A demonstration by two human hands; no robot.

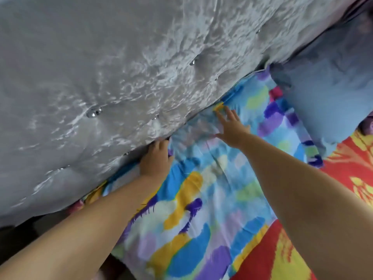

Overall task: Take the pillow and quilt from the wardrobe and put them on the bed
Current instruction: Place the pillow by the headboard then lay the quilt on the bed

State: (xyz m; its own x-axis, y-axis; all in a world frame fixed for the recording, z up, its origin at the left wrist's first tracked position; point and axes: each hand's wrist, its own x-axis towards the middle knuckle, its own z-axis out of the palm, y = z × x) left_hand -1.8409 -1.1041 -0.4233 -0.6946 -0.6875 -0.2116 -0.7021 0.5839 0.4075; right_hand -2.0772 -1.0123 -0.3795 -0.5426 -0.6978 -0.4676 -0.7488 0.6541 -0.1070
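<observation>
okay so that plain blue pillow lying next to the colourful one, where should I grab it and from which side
Take the plain blue pillow by its near long edge, beside the red and yellow sheet, coming from the open bed side. Its far edge is tucked against the grey tufted headboard and its inner edge abuts the colourful pillow, so neither leaves room for fingers. The right hand is nearer; it probably needs both hands.

No readable text, labels, numbers — none on any surface.

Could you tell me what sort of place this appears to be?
Most likely a bedroom, at the head of a bed: a tufted grey headboard, a colourful pillow under both hands, and a plain blue pillow beside it.
</observation>
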